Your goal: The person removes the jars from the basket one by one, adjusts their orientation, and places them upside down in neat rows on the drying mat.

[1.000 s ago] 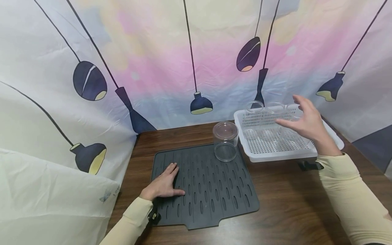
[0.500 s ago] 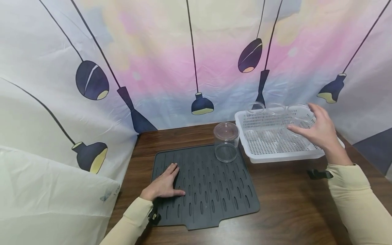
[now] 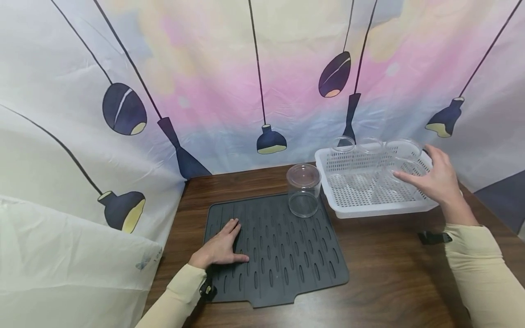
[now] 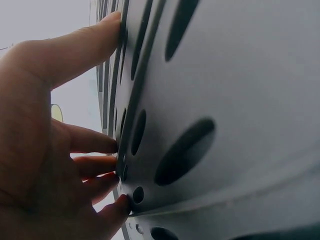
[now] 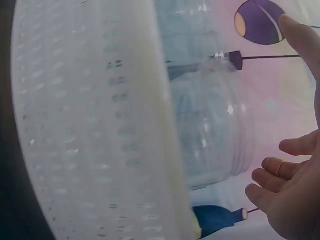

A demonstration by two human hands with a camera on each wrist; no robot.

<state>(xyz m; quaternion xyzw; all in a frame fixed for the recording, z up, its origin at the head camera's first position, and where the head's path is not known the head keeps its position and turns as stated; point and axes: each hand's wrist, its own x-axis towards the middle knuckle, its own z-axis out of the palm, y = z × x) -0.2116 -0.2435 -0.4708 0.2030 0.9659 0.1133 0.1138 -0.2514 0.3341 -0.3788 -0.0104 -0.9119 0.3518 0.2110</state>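
My left hand (image 3: 221, 246) rests with spread fingers on the left side of a dark grey ridged mat (image 3: 283, 269). In the left wrist view, its fingertips meet the slotted mat surface (image 4: 260, 110). My right hand (image 3: 439, 175) is over the right side of a white perforated basket (image 3: 369, 211), thumb and fingers held apart around the nearest clear jar (image 3: 395, 184). The right wrist view shows a gap between the fingers and the clear jar (image 5: 215, 125) rising above the basket wall. Several transparent jars stand in the basket.
Another clear jar (image 3: 303, 196) stands on the mat's far right corner, beside the basket. Both mat and basket lie on a brown wooden table (image 3: 369, 269). A cloth backdrop (image 3: 221, 91) printed with lamps hangs behind and to the left.
My right hand has moved right and down, from above the basket to its right side beside the nearest jar. My left hand has stayed on the mat.
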